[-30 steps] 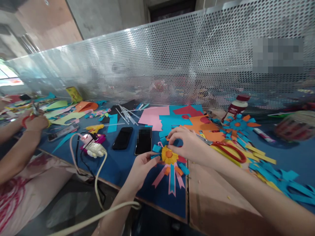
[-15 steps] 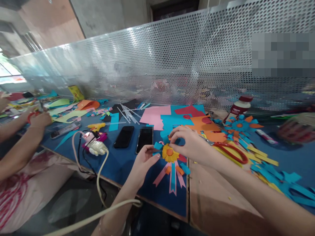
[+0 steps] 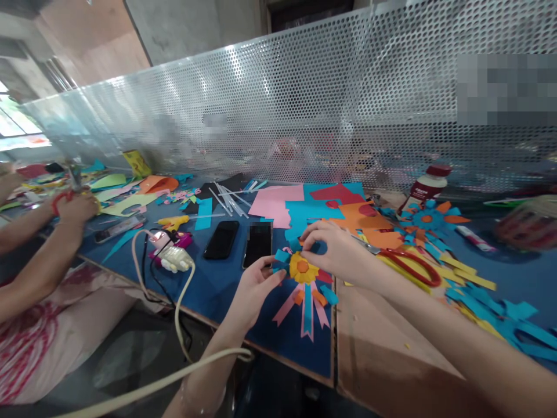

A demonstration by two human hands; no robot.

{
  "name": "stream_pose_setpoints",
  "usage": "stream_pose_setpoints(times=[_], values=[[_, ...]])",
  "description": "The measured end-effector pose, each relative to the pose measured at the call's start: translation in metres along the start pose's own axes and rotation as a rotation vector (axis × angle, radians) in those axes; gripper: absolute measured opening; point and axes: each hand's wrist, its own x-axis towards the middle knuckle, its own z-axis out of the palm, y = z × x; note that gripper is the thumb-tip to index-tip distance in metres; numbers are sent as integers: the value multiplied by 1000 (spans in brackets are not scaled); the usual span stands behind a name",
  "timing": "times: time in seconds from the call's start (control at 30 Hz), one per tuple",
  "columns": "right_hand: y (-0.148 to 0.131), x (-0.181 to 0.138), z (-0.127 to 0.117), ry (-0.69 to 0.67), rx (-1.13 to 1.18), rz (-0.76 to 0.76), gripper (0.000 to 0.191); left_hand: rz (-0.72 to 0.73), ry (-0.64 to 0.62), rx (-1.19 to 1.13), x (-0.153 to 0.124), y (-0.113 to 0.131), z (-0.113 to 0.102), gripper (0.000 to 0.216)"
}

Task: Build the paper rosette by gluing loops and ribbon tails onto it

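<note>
A paper flower [image 3: 304, 268] with a yellow ruffled middle, an orange centre, and pink and blue ribbon tails lies near the table's front edge. My left hand [image 3: 257, 285] pinches a blue paper loop [image 3: 282, 256] on its left side between thumb and fingers. At the flower's upper right, my right hand [image 3: 328, 247] has its fingertips pressed together against the yellow petals. The exact thing between those fingertips is hidden. Below the right forearm lie red-handled scissors [image 3: 413, 266].
Two phones [image 3: 221, 240] lie left of the flower, near a yellow glue gun [image 3: 173, 222] and a power strip [image 3: 170, 255] with cords. Coloured paper [image 3: 276, 203], a blue-orange paper flower [image 3: 429, 217] and a bottle [image 3: 425, 187] stand behind. At left, a co-worker's hands [image 3: 76, 209] hold scissors.
Both my hands stay at the flower, with only slight shifts of the fingers. The view has moved a little. The co-worker's scissors at left have been raised and now point upward.
</note>
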Motion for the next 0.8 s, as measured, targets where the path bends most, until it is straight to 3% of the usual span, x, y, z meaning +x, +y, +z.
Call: stream_pose_setpoints(times=[0.4,0.57,0.7,0.8], values=[[-3,-2,3,35,5,23,12,1,-20,-1,0,1,0,46],[-12,-4,4,78,28,-66,10,105,-23,-36,2,-1,3,51],[-12,-12,2,292,-2,-277,6,171,11,-99,3,-2,-1,66],[7,-30,10,413,-106,-392,7,16,-46,-264,2,1,-3,68]])
